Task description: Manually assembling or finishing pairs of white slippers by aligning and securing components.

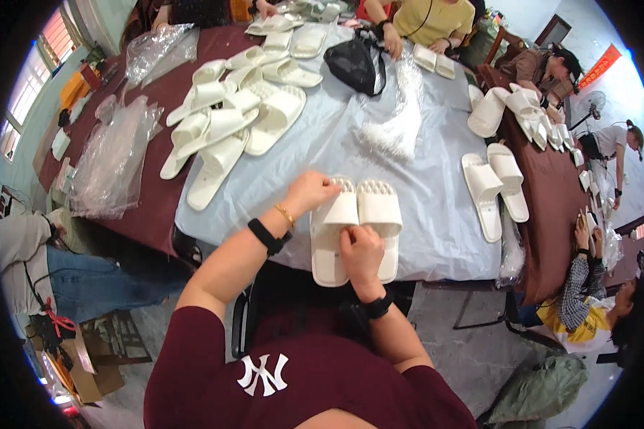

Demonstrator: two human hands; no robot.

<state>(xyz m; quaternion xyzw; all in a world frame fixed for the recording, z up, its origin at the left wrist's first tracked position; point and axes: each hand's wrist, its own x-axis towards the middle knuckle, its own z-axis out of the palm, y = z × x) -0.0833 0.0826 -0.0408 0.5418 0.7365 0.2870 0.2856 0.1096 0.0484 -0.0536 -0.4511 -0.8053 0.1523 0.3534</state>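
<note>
A pair of cream slide slippers lies side by side at the table's near edge, toes pointing away from me: the left slipper [328, 264] and the right slipper [381, 218]. My left hand [313, 191] is at the toe end of the left slipper, its fingers closed in a pinch. Between the two slippers, just below their straps, my right hand [363, 252] is closed, thumb and fingers together. Whatever either hand pinches is too small or hidden to make out. Beyond the pair lies a bundle of thin white strands [397, 129].
Cream slippers [275, 118] are heaped at the left; another pair [506, 171] lies to the right. Clear plastic bags [114, 161] rest on the dark red cloth. A black mesh bag [353, 64] sits farther back. Across the table a person in a yellow top [436, 21] handles slippers.
</note>
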